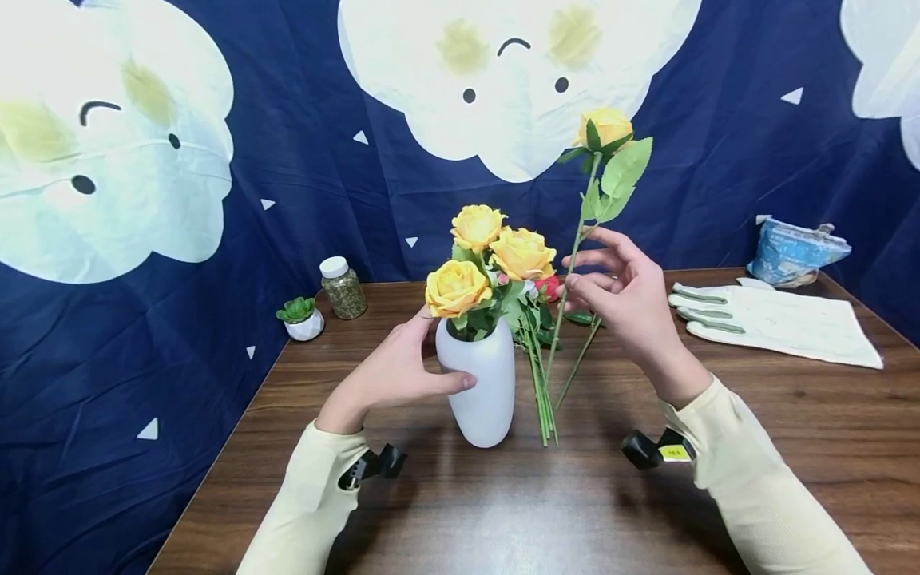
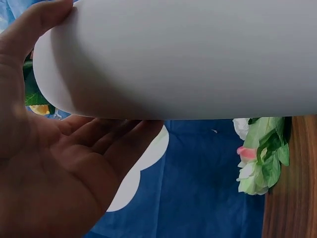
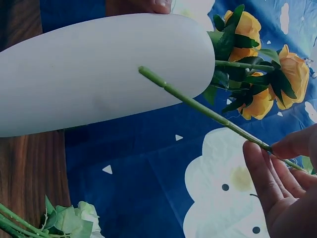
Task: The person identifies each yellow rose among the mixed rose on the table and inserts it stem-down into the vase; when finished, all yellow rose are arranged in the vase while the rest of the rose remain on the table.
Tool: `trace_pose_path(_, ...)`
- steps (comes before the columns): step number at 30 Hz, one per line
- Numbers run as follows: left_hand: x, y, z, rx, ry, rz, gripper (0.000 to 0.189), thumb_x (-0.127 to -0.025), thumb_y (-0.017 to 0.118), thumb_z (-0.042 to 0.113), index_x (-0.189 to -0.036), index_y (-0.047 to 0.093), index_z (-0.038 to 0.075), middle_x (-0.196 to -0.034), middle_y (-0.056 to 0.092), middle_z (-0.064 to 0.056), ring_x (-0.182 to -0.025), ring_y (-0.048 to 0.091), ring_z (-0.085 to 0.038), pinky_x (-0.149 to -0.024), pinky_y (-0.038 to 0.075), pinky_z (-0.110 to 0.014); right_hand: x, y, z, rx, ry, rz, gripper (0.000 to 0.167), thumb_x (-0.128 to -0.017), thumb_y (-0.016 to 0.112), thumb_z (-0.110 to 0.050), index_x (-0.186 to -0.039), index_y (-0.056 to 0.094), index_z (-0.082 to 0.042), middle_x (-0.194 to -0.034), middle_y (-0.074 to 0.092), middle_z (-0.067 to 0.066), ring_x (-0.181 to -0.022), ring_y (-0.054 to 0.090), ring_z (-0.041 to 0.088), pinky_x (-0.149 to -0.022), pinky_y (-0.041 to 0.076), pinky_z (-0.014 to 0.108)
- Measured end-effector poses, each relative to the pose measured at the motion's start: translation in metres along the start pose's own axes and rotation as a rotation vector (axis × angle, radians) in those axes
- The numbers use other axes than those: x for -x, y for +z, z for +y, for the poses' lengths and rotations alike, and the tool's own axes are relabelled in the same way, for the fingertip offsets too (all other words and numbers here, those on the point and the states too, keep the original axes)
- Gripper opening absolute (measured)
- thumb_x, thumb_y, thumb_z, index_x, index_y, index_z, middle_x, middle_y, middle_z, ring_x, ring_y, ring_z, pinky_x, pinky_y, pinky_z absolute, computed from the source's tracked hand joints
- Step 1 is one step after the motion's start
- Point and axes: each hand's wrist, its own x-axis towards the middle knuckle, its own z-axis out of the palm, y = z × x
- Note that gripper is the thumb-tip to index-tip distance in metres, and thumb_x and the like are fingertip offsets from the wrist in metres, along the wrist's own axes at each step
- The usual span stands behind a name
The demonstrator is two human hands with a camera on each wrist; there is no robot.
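Observation:
A white vase (image 1: pixel 483 391) stands upright on the table with several yellow roses (image 1: pixel 458 289) in its mouth. My left hand (image 1: pixel 402 363) grips the vase's upper left side, thumb across its front and fingers behind it. To the right, my right hand (image 1: pixel 621 291) pinches the green stem of a single yellow rose (image 1: pixel 605 132) between thumb and fingers, bloom up. In the right wrist view that stem (image 3: pixel 198 106) slants across the front of the vase (image 3: pixel 99 79), its cut end overlapping the vase wall below the mouth.
Behind and right of the vase lie more flowers, a red bloom (image 1: pixel 548 288) and several loose stems (image 1: pixel 539 383). At the back left are a small potted succulent (image 1: pixel 302 318) and a white-capped jar (image 1: pixel 343 289). White gloves (image 1: pixel 783 319) and a blue bag (image 1: pixel 796 251) lie at the right.

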Motion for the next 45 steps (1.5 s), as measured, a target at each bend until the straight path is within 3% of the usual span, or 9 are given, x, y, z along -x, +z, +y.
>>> trace_pose_path(6,-0.003,0.000,0.001,0.016,-0.003,-0.011,0.092,-0.080,0.086,0.024,-0.156,0.036,0.011,-0.138,0.064,-0.012,-0.125,0.063,-0.026,-0.105,0.051,-0.046,-0.001,0.004,0.003,0.000,-0.042,0.031,0.055,-0.089,0.055,0.026,-0.138,0.054,0.001,-0.097,0.073,-0.001,-0.073,0.073,0.009,-0.063,0.062,0.029)
trace_pose_path(13,-0.001,-0.003,0.001,0.002,0.010,-0.023,0.093,-0.080,0.087,0.024,-0.156,0.036,0.010,-0.138,0.064,-0.012,-0.125,0.063,-0.026,-0.105,0.050,-0.047,-0.003,0.010,0.002,-0.012,-0.073,0.081,0.039,-0.089,0.059,0.023,-0.122,0.066,0.003,-0.097,0.074,-0.001,-0.073,0.074,0.010,-0.063,0.062,0.029)
trace_pose_path(22,-0.001,-0.004,0.001,-0.007,0.015,-0.047,0.092,-0.083,0.086,0.025,-0.157,0.033,0.010,-0.140,0.063,-0.012,-0.126,0.062,-0.025,-0.106,0.050,-0.047,-0.023,0.015,-0.015,-0.090,-0.171,0.127,0.038,-0.091,0.062,0.019,-0.120,0.073,-0.003,-0.098,0.076,0.002,-0.076,0.075,0.014,-0.067,0.062,0.030)
trace_pose_path(37,-0.003,-0.005,0.001,0.017,0.028,-0.058,0.093,-0.084,0.086,0.024,-0.158,0.032,0.011,-0.142,0.062,-0.012,-0.128,0.061,-0.025,-0.106,0.050,-0.047,-0.041,0.026,-0.019,-0.254,-0.182,0.216,0.032,-0.095,0.058,0.018,-0.110,0.075,-0.006,-0.093,0.076,0.003,-0.076,0.076,0.018,-0.068,0.062,0.029)
trace_pose_path(45,-0.001,-0.004,0.001,0.010,0.013,-0.059,0.093,-0.084,0.085,0.026,-0.158,0.031,0.011,-0.143,0.061,-0.011,-0.129,0.061,-0.025,-0.107,0.049,-0.048,-0.036,0.041,-0.013,-0.203,-0.161,0.196,0.032,-0.093,0.060,0.018,-0.115,0.073,-0.001,-0.090,0.077,-0.001,-0.077,0.074,0.011,-0.064,0.057,0.019)
